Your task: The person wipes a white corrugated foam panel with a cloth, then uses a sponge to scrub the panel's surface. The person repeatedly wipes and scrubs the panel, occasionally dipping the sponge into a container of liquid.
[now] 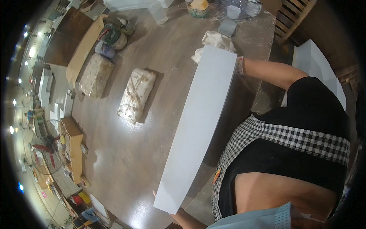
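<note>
A long white board [198, 122] slants across the right part of the table, its near end toward the lower edge. My left hand [173, 213] grips that near end from beneath. A fingertip shows at the board's left edge, and the board covers the rest of the hand. At the far end my right arm comes in from the right, with a pale patterned cuff [239, 65] at the wrist. My right hand is hidden behind the board, so its fingers do not show. Crumpled white cloth [218, 40] lies just past that end, and whether the hand touches it is unclear.
A brown table [152, 137] bears a cord-wrapped white bundle [136, 95], a larger wrapped block [96, 75], jars [113, 36] and a clear cup [157, 13]. A grey block [227, 27] is beyond the cloth. A fan [44, 147] and a wooden box [71, 147] stand left.
</note>
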{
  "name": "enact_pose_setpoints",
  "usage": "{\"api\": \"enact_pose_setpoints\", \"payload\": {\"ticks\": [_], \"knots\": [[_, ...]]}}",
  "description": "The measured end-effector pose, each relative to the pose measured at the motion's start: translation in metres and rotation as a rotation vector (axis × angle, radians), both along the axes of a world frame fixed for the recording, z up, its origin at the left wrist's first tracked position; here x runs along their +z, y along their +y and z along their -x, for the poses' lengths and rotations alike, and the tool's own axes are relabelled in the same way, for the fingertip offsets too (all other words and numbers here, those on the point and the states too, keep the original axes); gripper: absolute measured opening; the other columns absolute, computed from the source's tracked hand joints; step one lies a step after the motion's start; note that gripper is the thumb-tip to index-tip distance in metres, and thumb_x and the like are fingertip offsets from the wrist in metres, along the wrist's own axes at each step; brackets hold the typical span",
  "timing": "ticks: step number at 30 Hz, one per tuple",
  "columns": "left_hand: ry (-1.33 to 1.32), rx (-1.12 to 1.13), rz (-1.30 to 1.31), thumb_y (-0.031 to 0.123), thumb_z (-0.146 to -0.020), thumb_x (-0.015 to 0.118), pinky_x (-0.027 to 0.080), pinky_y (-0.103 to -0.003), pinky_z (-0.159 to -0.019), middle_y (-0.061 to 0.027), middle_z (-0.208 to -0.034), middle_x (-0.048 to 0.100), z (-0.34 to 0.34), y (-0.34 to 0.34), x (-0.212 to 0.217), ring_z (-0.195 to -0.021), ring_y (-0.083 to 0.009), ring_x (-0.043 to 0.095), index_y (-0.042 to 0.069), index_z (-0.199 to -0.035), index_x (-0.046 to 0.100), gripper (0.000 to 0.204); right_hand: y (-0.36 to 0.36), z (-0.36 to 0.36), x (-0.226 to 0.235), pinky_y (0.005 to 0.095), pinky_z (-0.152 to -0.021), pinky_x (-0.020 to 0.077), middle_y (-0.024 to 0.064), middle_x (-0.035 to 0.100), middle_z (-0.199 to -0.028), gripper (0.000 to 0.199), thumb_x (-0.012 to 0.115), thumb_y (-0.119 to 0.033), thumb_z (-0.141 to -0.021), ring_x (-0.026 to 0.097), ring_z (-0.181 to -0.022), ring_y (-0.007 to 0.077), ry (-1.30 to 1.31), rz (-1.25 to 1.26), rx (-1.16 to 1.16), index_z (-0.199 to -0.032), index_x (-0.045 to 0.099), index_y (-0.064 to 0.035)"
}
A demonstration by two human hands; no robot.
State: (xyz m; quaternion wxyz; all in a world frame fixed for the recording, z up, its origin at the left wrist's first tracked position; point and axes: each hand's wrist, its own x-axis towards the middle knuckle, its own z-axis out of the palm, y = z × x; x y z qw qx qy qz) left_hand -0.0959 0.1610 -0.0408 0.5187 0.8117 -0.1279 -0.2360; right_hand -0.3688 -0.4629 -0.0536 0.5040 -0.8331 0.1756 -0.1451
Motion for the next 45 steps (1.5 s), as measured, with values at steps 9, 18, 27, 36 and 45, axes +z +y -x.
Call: {"api": "enact_pose_setpoints", "payload": {"ticks": [9, 18, 27, 36, 45], "knots": [[-0.663, -0.367, 0.017, 0.043, -0.102, 0.039, 0.047, -0.05, -0.103, -0.0157, -0.146, 0.045, -0.054, -0.031, 0.007, -0.132, -0.0294, 0.048, 0.013, -0.151, 0.029, 0.058, -0.023, -0.062, 0.01, 0.0355, -0.1, 0.0469, 0.0111, 0.056, -0.132, 0.05, 0.052, -0.038, -0.101, 0.055, -0.12, 0.024, -0.378, -0.332, 0.221, -0.139, 0.047, -0.0063], [-0.773, -0.078, -0.145, 0.071, -0.092, 0.029, 0.045, -0.053, -0.105, -0.0143, -0.144, 0.046, -0.095, -0.049, -0.046, -0.13, -0.0306, 0.05, 0.018, -0.148, 0.038, 0.078, -0.038, -0.103, -0.004, 0.03, -0.103, 0.0459, 0.0063, 0.053, -0.134, 0.046, 0.048, -0.031, -0.103, 0.055, -0.121, 0.0154, -0.405, -0.944, 0.26, -0.142, 0.044, -0.0059], [-0.552, 0.075, -0.097, 0.081, -0.083, 0.035, 0.036, -0.058, -0.11, -0.0178, -0.142, 0.05, -0.104, -0.066, -0.047, -0.13, -0.0359, 0.05, 0.011, -0.143, 0.046, 0.092, -0.046, -0.107, -0.026, 0.029, -0.097, 0.048, 0.0066, 0.058, -0.129, 0.046, 0.051, -0.031, -0.102, 0.058, -0.115, 0.0141, -0.262, -0.838, -0.056, -0.136, 0.05, -0.0018], [-0.673, -0.122, 0.122, 0.064, -0.097, 0.023, 0.028, -0.051, -0.118, -0.0158, -0.152, 0.04, -0.125, -0.121, -0.038, -0.142, -0.0337, 0.036, 0.008, -0.153, 0.031, 0.079, -0.078, -0.12, 0.004, 0.0293, -0.1, 0.0458, 0.0056, 0.06, -0.127, 0.047, 0.053, -0.032, -0.101, 0.058, -0.116, 0.0141, -0.121, -0.37, -0.058, -0.138, 0.051, -0.0038], [-0.26, 0.067, 0.281, 0.064, -0.095, 0.032, 0.029, -0.053, -0.116, -0.0187, -0.151, 0.04, -0.142, -0.132, -0.04, -0.141, -0.0347, 0.037, 0.003, -0.148, 0.038, 0.081, -0.096, -0.107, -0.009, 0.0306, -0.105, 0.0428, 0.0067, 0.057, -0.132, 0.046, 0.049, -0.031, -0.102, 0.055, -0.121, 0.0159, -0.014, -0.126, -0.097, -0.14, 0.049, -0.0055]]}}
